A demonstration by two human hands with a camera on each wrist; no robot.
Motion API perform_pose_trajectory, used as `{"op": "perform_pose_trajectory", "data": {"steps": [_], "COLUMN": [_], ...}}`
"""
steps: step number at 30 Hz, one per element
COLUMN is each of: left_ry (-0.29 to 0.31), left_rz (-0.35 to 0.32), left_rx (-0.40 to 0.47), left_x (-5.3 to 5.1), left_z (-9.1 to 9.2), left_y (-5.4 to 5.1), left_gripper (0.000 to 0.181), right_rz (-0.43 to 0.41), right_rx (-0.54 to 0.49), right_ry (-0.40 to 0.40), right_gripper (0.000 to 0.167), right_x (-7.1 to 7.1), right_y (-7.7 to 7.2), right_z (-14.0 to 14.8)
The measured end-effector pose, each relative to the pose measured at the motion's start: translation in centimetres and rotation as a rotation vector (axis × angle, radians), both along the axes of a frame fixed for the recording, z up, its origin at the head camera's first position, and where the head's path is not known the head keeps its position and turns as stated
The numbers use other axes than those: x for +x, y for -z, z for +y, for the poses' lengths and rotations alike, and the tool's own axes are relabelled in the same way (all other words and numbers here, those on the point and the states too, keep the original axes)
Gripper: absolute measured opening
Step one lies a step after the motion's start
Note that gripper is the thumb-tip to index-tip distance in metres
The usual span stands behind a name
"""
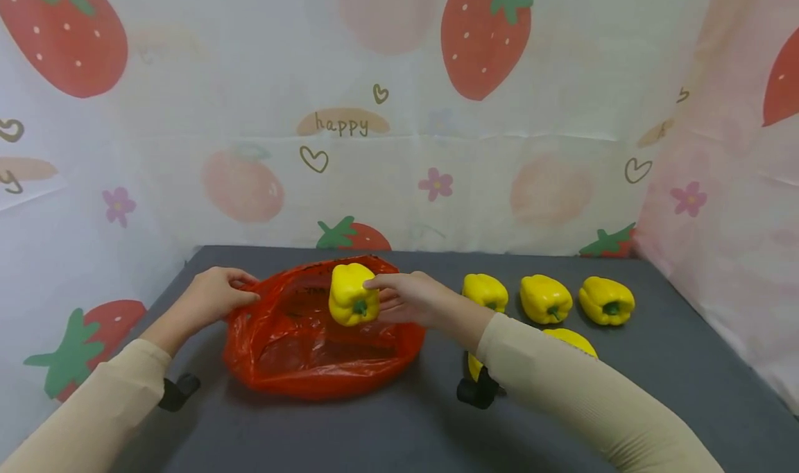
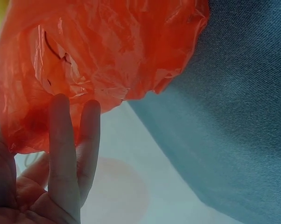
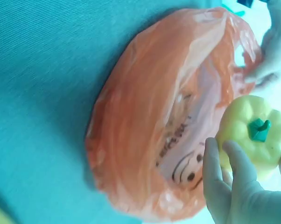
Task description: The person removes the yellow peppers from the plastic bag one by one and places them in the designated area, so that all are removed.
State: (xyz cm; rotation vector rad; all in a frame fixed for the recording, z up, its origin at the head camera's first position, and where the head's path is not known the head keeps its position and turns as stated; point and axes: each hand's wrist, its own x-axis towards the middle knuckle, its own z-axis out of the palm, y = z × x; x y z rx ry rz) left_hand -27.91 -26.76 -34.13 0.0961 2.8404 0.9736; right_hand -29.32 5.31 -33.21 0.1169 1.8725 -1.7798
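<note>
A red plastic bag [image 1: 318,384] lies on the table with its mouth open upward. My left hand [image 1: 209,296] pinches the bag's left rim between thumb and forefinger. In the left wrist view, the other fingers of that hand [image 2: 63,158] stretch out against the thin red plastic [image 2: 131,46]. Over the bag's opening, my right hand [image 1: 412,301] holds a yellow bell pepper [image 1: 348,289] with a green stem. The right wrist view shows the fingertips and thumb of that hand [image 3: 245,193] around the pepper [image 3: 236,116], with printing visible inside the bag [image 3: 131,112].
Several more yellow bell peppers [image 1: 546,298] sit on the dark grey table [image 1: 374,438] to the right. Two of them are partly hidden by my right forearm [image 1: 549,376]. A fabric backdrop [image 1: 399,202] with printed strawberries hangs behind and at both sides.
</note>
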Motion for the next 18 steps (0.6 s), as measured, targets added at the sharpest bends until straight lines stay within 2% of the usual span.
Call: {"op": "perform_pose_trajectory", "data": {"steps": [4,11,18], "left_ry": [0.0,-0.005,0.004], "left_rz": [-0.004,-0.012,-0.006], "left_rx": [0.003,-0.001,-0.003], "left_x": [0.0,-0.1,-0.2], "left_z": [0.1,0.2,0.4], "left_y": [-0.1,0.0,0.0], "left_gripper": [0.045,0.046,0.047], "right_rz": [-0.004,0.032,0.038], "right_rx": [-0.012,0.013,0.071], "right_ry": [0.01,-0.036,-0.004], "right_gripper": [0.059,0.058,0.06], "right_x": [0.3,0.8,1.2], "right_y": [-0.5,-1.1,-1.7], "right_z": [2.2,6.4,9.8]}}
